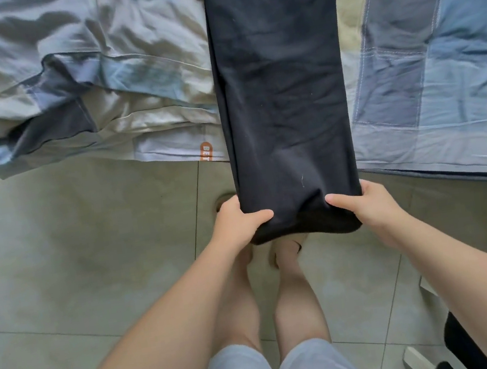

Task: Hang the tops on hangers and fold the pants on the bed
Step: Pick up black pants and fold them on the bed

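Two hands grip the near end of the long dark navy fabric pants (283,99). The left hand (241,221) curls round its left corner and the right hand (372,207) round its right, thumbs on top. The pants stretch toward 12 o'clock across the edge of the bed (439,66) with its blue patchwork cover. A crumpled grey-blue sheet (60,69) lies at 10 o'clock, above the beige tiled floor (71,248).

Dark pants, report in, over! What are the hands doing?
Left hand and right hand each grip a near corner. Dark pants stretched out along the bed, near end held past its edge. Rumpled duvet beside them, not blocking.
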